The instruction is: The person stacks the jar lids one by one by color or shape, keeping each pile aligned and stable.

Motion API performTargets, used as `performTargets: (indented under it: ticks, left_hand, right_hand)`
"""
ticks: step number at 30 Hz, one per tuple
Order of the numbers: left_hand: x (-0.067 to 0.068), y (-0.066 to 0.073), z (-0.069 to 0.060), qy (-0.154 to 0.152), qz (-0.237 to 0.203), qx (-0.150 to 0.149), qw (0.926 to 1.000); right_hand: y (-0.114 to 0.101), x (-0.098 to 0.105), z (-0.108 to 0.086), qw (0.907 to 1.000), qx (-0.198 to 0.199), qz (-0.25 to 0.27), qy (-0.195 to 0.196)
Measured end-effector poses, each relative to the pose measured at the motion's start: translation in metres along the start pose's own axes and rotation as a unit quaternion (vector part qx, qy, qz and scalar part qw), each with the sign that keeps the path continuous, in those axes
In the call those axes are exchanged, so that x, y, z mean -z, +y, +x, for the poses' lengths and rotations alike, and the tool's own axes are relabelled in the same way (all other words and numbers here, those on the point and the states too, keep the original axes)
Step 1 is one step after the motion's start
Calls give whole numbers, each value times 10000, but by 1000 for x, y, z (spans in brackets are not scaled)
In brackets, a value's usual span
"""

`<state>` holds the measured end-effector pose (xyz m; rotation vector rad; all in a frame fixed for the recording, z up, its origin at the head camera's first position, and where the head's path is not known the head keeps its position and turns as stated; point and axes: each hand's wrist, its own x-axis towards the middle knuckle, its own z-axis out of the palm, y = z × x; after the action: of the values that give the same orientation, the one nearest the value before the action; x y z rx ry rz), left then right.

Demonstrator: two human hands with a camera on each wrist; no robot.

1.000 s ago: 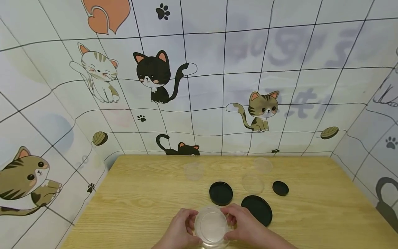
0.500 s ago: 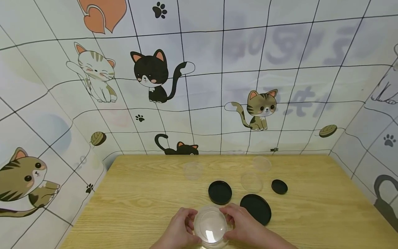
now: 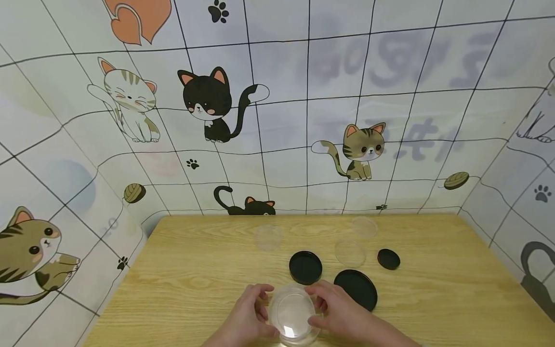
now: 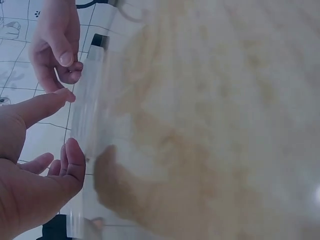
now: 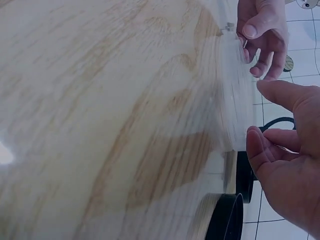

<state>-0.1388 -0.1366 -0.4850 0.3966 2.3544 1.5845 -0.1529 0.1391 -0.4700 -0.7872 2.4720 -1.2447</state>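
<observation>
A clear round plastic container (image 3: 291,313) stands at the table's near edge, with a second clear rim showing just below it. My left hand (image 3: 249,315) is beside its left side, index finger and thumb spread apart. On the other side my right hand (image 3: 340,311) has its fingertips at the rim, and its thumb overlaps the edge in the head view. Both wrist views show the left hand (image 4: 42,165) and right hand (image 5: 287,150) with fingertips close to the clear wall (image 5: 234,95), the thumbs slightly off it. Whether any fingertip touches is hard to tell.
Beyond the hands lie black round lids: one in the middle (image 3: 305,267), a larger one (image 3: 356,290) next to my right hand, and a small one (image 3: 388,259). Faint clear discs (image 3: 350,253) lie farther back on the wooden table (image 3: 186,279). A cat-print curtain surrounds it.
My left fingers have moved slightly away from the container's rim, and my right thumb has shifted up and lifted. The container stays between the hands. The view has turned slightly.
</observation>
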Motion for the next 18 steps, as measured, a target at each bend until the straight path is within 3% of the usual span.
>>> performTargets:
  ticks: [8, 18]
  left_hand:
    - [11, 20, 16, 33, -18, -492, 9988]
    - [12, 44, 47, -38, -234, -814, 9964]
  right_hand:
    - [2, 18, -5, 9978, 507, -40, 415]
    - [-2, 54, -13, 9935, 475, -296, 991]
